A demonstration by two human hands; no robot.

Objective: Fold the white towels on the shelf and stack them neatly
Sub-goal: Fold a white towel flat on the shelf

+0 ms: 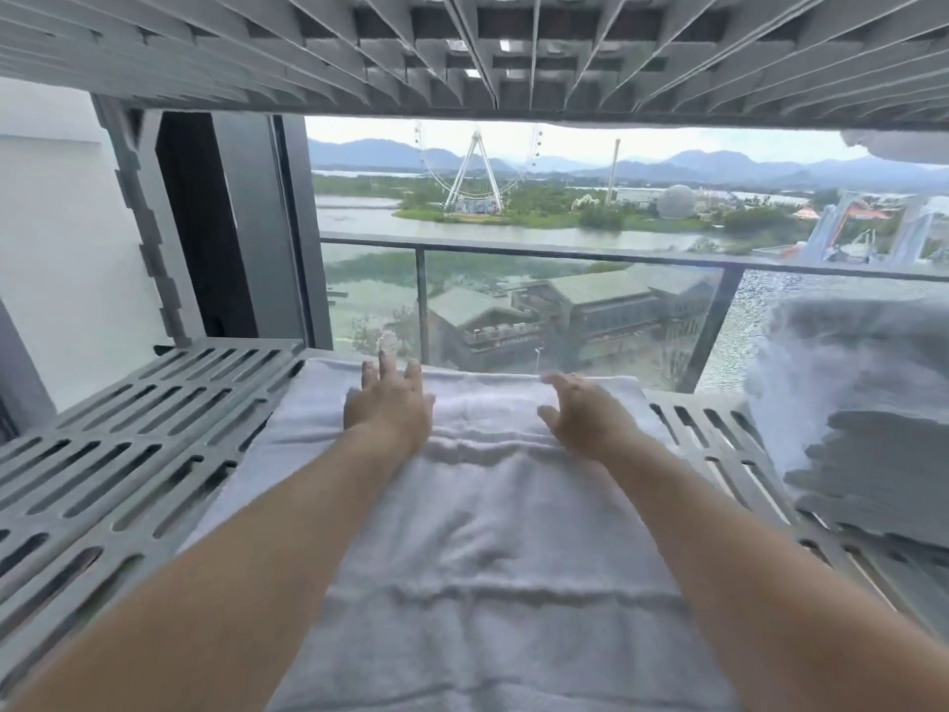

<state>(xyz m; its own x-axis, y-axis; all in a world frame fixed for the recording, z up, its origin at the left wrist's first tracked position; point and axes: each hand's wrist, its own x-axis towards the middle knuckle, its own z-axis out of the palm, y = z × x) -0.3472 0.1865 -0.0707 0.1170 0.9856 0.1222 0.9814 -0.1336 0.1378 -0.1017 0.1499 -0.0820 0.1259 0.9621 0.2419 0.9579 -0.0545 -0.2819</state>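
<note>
The white towel [488, 531] lay spread flat in the middle of the grey slatted shelf [128, 454], running from the near edge out to the far edge by the window, with faint crease lines across it. It looked to be soft, thick terry: light enough to lift with two hands, limp rather than stiff, and not fragile. It would probably sag and wrinkle wherever it was not supported, and its pile would likely grip the slats rather than slide.

The left hand [387, 403] rested palm down on the far left part of the towel, fingers straight and spread toward the far hem, holding nothing. The right hand [580, 413] lay at the far right part, fingers reaching forward and slightly bent, thumb out to the side. It was blurred, but no pinch on the cloth showed, so it read as released too.

The best places to take hold were probably the two far corners, one per hand, pinching the hem so the far edge could be drawn evenly toward the near edge. Uneven pulls would likely skew the fold.

To the right on the same shelf sat a heap of white towels [862, 403], just beside the spread one. Another slatted shelf [462, 43] hung overhead. Beyond the far edge were a glass balcony railing [513, 251], water, and a Ferris wheel [477, 167].
</note>
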